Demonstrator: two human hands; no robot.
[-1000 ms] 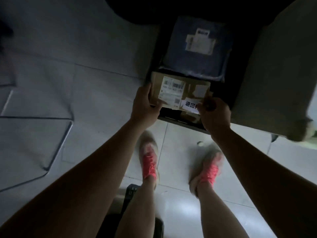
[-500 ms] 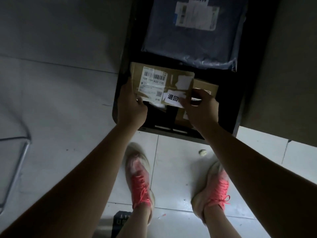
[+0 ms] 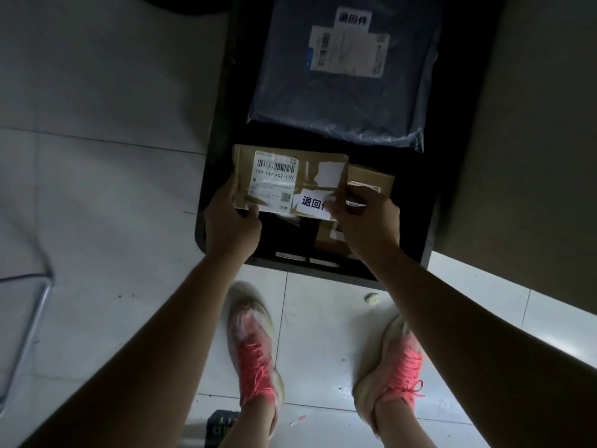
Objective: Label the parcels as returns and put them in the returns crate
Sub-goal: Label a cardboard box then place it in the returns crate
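Observation:
A flat brown cardboard parcel (image 3: 281, 163) with a barcode label and a white returns sticker (image 3: 311, 203) hangs over the near half of a black crate (image 3: 210, 176) on the floor. My left hand (image 3: 231, 218) grips its near left corner. My right hand (image 3: 365, 218) pinches its right edge, partly covering the sticker. Inside the crate, a second brown parcel (image 3: 371, 177) lies under my right hand and is mostly hidden. A dark blue plastic mailer (image 3: 345, 92) with a shipping label and a returns sticker lies in the far half.
The crate stands against a large grey block (image 3: 533, 140) on its right. Grey tiled floor (image 3: 97, 189) lies to the left. A metal frame (image 3: 35, 305) shows at the left edge. My feet in pink-laced shoes (image 3: 258, 357) stand just before the crate, with a dark object (image 3: 219, 425) between them.
The crate has come closer and larger in view as I leaned in. Both hands have carried the brown parcel down over the crate's near half.

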